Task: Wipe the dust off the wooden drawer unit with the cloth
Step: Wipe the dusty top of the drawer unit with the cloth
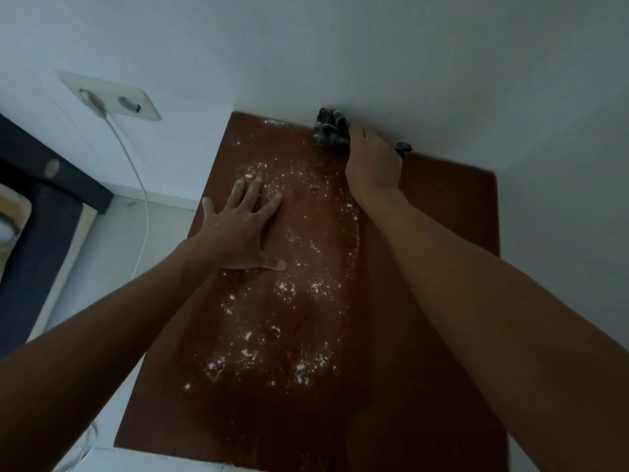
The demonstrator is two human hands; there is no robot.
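Your two bare hands are on the dusty top of the reddish-brown wooden drawer unit [425, 233], the cloth at its far edge.

From the head camera: your right hand [372, 165] presses the dark crumpled cloth [330, 129] against the white wall [374, 46] at the back edge of the top, fingers closed down over the cloth. Your left hand [243, 226] lies flat on the wood nearer its left edge, fingers spread apart, holding nothing. White dust [289, 291] is scattered down the middle of the top, between your forearms. To the left, a white cable [141, 199] hangs from a white double wall socket [112, 97].
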